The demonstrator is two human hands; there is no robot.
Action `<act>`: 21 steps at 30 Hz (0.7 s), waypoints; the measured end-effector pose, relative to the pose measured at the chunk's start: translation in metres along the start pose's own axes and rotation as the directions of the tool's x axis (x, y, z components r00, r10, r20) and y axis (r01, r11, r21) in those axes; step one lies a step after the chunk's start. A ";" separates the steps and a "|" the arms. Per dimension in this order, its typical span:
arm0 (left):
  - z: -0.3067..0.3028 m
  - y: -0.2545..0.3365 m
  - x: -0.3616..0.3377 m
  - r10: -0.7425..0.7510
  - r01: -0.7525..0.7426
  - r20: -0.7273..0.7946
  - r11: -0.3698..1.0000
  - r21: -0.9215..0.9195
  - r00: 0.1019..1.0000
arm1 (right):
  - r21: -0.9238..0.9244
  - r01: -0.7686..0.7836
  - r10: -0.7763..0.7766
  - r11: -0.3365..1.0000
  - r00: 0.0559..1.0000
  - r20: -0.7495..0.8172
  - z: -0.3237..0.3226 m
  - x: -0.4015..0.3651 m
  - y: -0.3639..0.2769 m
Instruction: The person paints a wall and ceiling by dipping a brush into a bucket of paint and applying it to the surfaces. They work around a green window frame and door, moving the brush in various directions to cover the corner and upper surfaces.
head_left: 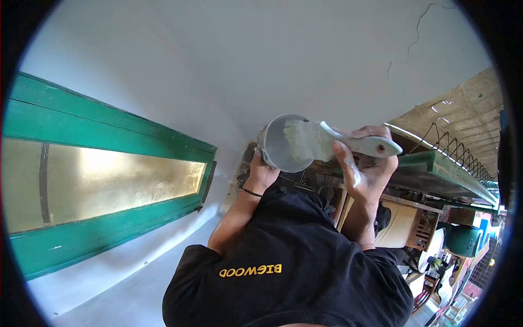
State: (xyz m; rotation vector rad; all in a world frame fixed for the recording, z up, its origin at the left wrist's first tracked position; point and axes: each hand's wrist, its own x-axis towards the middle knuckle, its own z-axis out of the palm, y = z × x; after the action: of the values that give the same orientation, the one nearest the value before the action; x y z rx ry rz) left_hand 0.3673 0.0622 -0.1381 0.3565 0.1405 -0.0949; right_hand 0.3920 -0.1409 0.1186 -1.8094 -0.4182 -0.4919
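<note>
In front of my chest, my left hand [263, 168] is wrapped round a round plastic tub [274, 143], which is tilted so that its open mouth shows. A wide paintbrush [357, 144] is gripped in my right hand [372, 158], with white paint smeared on the thumb. Its pale bristles reach across the tub's mouth; whether they touch the inside cannot be made out. The brush's light handle, with a hole near its end, points to the right. How much paint the tub holds is hidden behind the bristles.
A white wall [229, 60] with a thin crack at upper right is close ahead. On the left is a green-framed window [109, 128]. A green-edged ledge [436, 166] and a coiled wire [455, 150] are to the right. Furniture and a green container [463, 240] stand at lower right.
</note>
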 end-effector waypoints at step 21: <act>0.003 0.098 0.030 0.053 -0.081 0.229 0.990 0.117 0.972 | -0.354 -0.110 0.137 0.929 0.989 0.053 0.153 0.004 0.025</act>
State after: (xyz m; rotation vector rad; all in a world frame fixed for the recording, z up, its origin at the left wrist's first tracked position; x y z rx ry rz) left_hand 0.4082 0.1506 -0.1069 0.4728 -0.1031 -0.0766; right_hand 0.4265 -0.0013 0.0619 -2.1913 -0.2775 -0.4283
